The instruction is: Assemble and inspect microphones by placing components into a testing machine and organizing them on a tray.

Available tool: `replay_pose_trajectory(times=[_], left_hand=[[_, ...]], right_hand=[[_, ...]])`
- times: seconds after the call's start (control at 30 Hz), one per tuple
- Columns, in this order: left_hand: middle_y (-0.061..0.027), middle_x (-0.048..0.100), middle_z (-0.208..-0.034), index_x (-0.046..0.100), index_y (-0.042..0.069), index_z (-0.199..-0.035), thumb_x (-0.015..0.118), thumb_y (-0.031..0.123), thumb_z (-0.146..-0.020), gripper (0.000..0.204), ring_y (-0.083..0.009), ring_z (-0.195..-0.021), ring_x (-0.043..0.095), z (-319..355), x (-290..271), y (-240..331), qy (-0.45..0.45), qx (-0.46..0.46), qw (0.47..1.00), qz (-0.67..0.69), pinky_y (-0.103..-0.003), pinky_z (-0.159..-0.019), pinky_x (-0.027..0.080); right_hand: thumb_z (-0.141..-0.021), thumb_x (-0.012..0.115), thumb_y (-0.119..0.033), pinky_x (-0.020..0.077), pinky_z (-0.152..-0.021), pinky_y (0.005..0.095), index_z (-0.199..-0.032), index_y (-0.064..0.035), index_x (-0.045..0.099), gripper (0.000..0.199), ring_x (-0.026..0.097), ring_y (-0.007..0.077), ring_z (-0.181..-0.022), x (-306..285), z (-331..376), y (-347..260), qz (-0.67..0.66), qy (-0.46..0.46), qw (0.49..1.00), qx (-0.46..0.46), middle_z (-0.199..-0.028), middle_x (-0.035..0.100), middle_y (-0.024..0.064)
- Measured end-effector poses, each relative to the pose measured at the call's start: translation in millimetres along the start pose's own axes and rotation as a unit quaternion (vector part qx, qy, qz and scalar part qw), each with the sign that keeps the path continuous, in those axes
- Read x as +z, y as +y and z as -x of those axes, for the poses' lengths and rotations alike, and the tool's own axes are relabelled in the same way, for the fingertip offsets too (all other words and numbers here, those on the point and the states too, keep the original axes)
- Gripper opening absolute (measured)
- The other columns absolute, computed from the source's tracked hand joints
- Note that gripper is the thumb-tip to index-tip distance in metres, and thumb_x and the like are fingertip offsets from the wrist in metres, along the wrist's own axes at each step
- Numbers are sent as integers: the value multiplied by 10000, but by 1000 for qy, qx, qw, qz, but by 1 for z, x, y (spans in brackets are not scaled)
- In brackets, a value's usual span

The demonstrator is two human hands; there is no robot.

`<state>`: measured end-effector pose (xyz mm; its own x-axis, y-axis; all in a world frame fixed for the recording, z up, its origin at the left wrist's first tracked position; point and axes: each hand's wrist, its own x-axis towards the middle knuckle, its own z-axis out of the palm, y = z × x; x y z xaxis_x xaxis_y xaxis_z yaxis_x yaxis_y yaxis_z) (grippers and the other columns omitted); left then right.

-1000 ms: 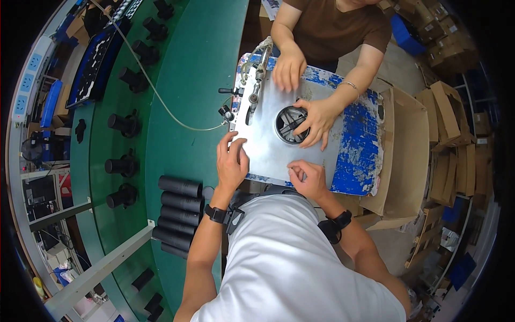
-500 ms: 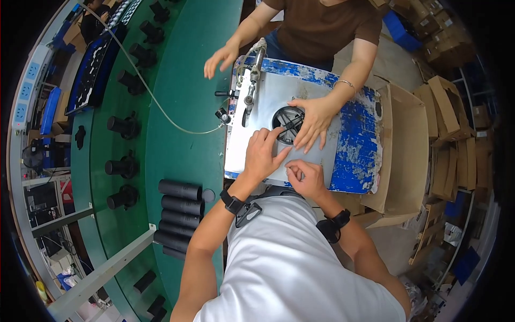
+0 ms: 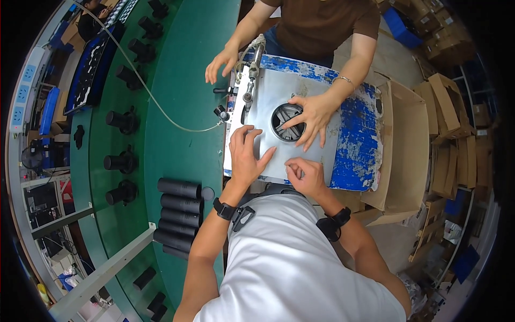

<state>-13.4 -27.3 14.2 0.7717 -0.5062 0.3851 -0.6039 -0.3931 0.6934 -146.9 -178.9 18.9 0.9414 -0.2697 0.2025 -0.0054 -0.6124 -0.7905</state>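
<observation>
A round dark part with crossing ribs (image 3: 281, 130) sits in the circular opening of a bare metal plate (image 3: 287, 86). My left hand (image 3: 245, 158) is open over the plate's near left side, its fingers apart and away from the part. Close to the plate's near edge, my right hand (image 3: 307, 177) is closed with thumb and fingers together; whatever it may hold is hidden. Across from me, a co-worker's hand (image 3: 317, 115) spreads over the round part and touches it. That person's other hand (image 3: 222, 64) hovers beside a metal clamp-like fixture (image 3: 256, 67).
A worn blue-and-white board (image 3: 354, 145) lies under the plate. On the green bench (image 3: 182, 96) to the left stand several black cylindrical fittings (image 3: 122, 122), with black tubes (image 3: 179, 204) stacked nearer me. A thin hose (image 3: 155, 102) crosses it. An open cardboard box (image 3: 405, 150) stands right.
My left hand has drawn back leftward from the round part and its fingers have opened. A co-worker's finger now reaches over the part. My right hand stays nearly in place.
</observation>
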Motion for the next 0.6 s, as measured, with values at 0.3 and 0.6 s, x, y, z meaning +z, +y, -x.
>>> replay_pose_trajectory(times=[0.3, 0.6], left_hand=[[-147, 531, -1153, 589, 35, -1074, 759, 207, -740, 412, -331, -1097, 493, 2, 0, -3, 14, 6, 1000, 15, -425, -937, 368], [-150, 555, -1132, 592, 30, -1058, 693, 149, -776, 322, -324, -1078, 516, 5, 2, -6, 25, -6, 999, 32, -420, -929, 368]], right_hand=[[-776, 675, -22, 419, -462, 258, -869, -42, 658, 97, 542, 115, -437, 1, 0, -2, -4, 2, 1000, -2, -586, 597, 36], [-775, 674, -18, 415, -467, 258, -872, -38, 659, 101, 536, 113, -447, 0, 2, -2, -5, -6, 1000, 2, -599, 599, 40]])
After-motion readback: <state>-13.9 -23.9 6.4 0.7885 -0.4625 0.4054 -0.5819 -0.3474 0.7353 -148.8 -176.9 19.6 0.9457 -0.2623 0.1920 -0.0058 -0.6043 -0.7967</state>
